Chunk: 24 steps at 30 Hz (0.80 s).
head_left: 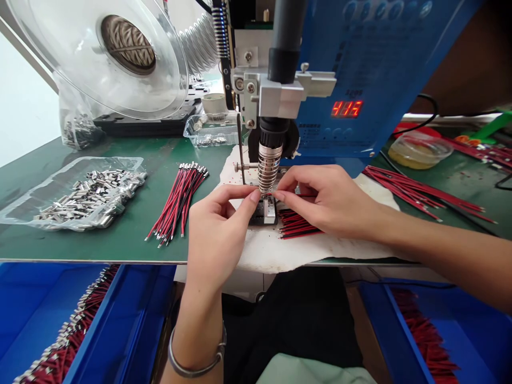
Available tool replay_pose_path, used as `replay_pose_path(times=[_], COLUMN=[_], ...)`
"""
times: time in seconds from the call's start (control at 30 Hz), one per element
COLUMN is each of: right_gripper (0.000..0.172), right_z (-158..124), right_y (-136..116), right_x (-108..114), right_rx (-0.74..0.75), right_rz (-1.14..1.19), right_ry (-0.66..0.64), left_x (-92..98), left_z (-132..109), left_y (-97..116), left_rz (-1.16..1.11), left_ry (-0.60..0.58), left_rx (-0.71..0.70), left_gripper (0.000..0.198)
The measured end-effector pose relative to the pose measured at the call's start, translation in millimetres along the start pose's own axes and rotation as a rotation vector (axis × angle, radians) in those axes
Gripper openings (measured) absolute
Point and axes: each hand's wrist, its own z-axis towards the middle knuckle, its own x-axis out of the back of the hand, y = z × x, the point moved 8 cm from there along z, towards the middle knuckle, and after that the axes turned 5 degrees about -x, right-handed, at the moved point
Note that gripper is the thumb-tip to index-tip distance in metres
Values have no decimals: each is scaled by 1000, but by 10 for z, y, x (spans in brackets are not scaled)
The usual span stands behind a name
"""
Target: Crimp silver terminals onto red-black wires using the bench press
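Note:
My left hand is closed in a pinch just left of the tip of a soldering machine. Whatever sits between its thumb and forefinger is too small to make out. From the other side, my right hand pinches a thin wire, its end held close under the tip. Both sets of fingertips meet over a small metal fixture. A bundle of red and black wires lies beneath my right hand on a white cloth.
Left of the hands lie finished-looking wires with metal ends and a clear tray of small metal parts. A blue control box reads 415. More wires spread right. Blue bins stand below the table edge.

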Motion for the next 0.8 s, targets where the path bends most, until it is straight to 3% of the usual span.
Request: replay_pose_path(times=[0.47,0.8], right_gripper=[12,13], right_z=[7,0], right_y=[-22,-100], right_x=[7,38], right_rx=[43,223], right_rz=[-39,-114], right_ry=[30,8], left_x=[5,-10], left_z=[4,10], left_y=[-11,6], left_rz=[21,13], left_ry=[0,-13], left_rx=[14,26], left_gripper=[18,21])
